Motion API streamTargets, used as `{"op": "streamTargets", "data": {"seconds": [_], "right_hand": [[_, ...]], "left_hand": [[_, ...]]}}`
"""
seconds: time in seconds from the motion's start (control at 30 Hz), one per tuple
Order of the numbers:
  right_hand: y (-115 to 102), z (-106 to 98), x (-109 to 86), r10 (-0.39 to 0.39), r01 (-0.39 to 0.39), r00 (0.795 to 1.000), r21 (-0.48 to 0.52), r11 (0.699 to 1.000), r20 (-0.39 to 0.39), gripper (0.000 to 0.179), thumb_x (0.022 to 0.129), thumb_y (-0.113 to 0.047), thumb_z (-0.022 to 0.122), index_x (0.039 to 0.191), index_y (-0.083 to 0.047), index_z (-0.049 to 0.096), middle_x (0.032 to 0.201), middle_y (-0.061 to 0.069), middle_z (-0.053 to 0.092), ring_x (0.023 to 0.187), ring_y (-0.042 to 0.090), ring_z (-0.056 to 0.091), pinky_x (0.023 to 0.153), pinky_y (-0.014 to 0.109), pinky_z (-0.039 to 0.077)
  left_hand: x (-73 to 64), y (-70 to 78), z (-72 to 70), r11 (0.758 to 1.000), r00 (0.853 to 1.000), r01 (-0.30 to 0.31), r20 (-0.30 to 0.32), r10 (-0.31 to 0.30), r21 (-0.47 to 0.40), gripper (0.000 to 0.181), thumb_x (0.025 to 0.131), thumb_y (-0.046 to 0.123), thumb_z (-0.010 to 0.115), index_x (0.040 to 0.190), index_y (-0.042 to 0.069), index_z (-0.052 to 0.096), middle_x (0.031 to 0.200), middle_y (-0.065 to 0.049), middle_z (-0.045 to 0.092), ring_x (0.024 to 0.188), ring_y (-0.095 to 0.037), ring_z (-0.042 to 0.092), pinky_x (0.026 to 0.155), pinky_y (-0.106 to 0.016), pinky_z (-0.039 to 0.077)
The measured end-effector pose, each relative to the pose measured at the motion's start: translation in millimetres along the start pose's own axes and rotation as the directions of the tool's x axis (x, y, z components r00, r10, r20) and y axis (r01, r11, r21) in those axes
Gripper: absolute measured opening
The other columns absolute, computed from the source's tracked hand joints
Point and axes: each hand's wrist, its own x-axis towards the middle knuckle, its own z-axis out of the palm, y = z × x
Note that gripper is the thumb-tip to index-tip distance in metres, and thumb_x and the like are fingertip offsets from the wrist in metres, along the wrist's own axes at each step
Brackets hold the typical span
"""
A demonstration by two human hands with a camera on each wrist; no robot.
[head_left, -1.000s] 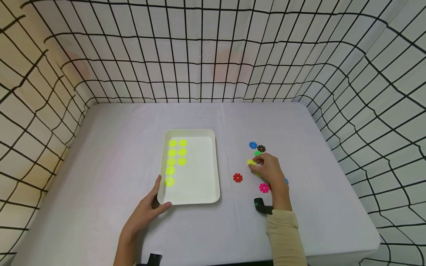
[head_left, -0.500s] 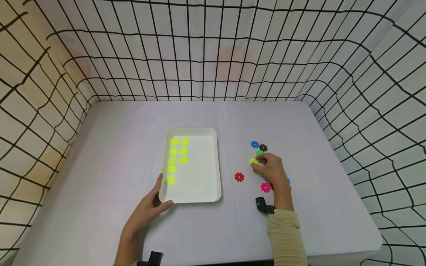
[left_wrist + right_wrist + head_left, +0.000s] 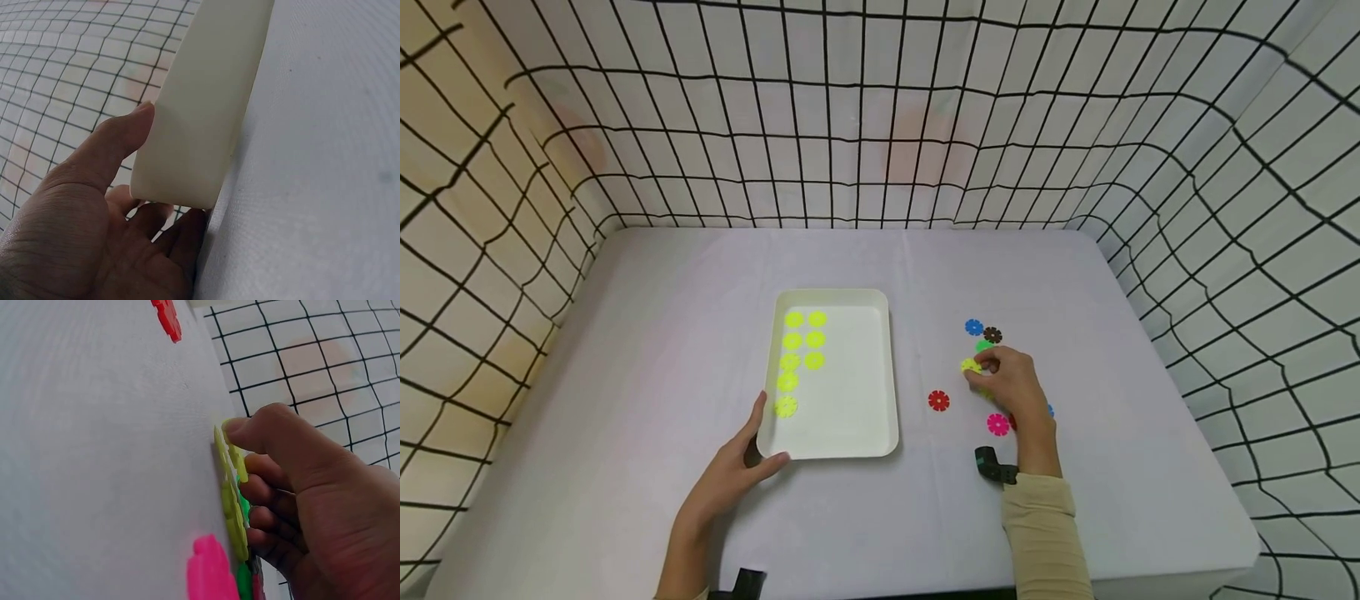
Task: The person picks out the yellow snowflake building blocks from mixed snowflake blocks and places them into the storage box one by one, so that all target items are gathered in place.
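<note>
A white rectangular tray (image 3: 857,408) lies on the table, with several yellow notched interlocking discs (image 3: 815,361) in two columns along its left side. My left hand (image 3: 730,471) holds the tray's near left corner. In the left wrist view, the thumb (image 3: 125,134) lies against the tray wall (image 3: 194,125) and the other fingers reach around the corner. To the right of the tray, my right hand (image 3: 1006,382) pinches a yellow interlocking disc (image 3: 971,365) between thumb and fingers. Close up, this disc (image 3: 237,456) is tilted just over other yellow discs (image 3: 233,519).
Around the right hand lie a blue disc (image 3: 973,327), a dark brown disc (image 3: 992,334), a green disc (image 3: 983,345), a red disc (image 3: 938,401) and a pink disc (image 3: 997,424). Others are partly hidden by the arm. Black netting (image 3: 857,117) encloses the table's back and sides.
The head view has shifted slightly. Both hands stay in nearly the same place, the left at the tray corner and the right on the yellow disc.
</note>
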Motion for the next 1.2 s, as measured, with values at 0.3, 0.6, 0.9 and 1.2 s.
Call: {"op": "streamTargets", "data": {"seconds": [0.3,0.6,0.9,1.2], "right_hand": [[-26.2,-8.2,-1.6,-0.074,0.074,0.997,-0.011,0.997,0.024,0.033,0.082,-0.026,0.077,0.105,-0.003,0.070,0.098,0.012,0.067,0.090,0.025,0.058,0.077,0.034,0.053],[-51.7,-6.8,-1.0,-0.169,0.170,0.985,-0.009,0.985,0.028,0.029,0.082,-0.025,0.078,0.102,-0.005,0.072,0.096,0.010,0.069,0.089,0.023,0.058,0.075,0.033,0.053],[-80.3,-5.0,2.4,-0.218,0.218,0.975,0.005,0.976,0.037,0.029,0.079,-0.023,0.080,0.100,-0.005,0.072,0.093,0.008,0.070,0.086,0.022,0.059,0.075,0.033,0.054],[-124.1,-5.4,5.1,-0.381,0.381,0.924,0.015,0.924,0.013,0.025,0.078,-0.019,0.081,0.095,-0.003,0.073,0.090,0.013,0.070,0.080,0.023,0.057,0.067,0.028,0.049]], "left_hand": [[-2.1,1.2,-0.7,1.000,1.000,0.010,-0.003,-0.010,-0.002,0.098,0.089,0.034,0.071,0.157,0.028,0.001,0.165,-0.003,0.002,0.151,-0.028,0.009,0.096,0.006,0.015],[-2.8,1.0,-1.0,1.000,1.000,0.005,0.000,-0.005,-0.014,0.098,0.089,0.032,0.071,0.157,0.027,0.001,0.165,-0.003,0.001,0.150,-0.026,0.009,0.097,0.005,0.017],[-1.7,1.8,0.0,1.000,1.000,0.011,-0.002,-0.011,-0.002,0.098,0.089,0.034,0.071,0.157,0.027,0.001,0.165,-0.004,0.001,0.150,-0.028,0.009,0.096,0.005,0.016],[-1.8,2.1,1.3,1.000,1.000,0.001,-0.006,-0.001,-0.009,0.098,0.089,0.034,0.072,0.157,0.027,0.002,0.165,-0.005,0.003,0.150,-0.028,0.012,0.097,0.005,0.017]]}}
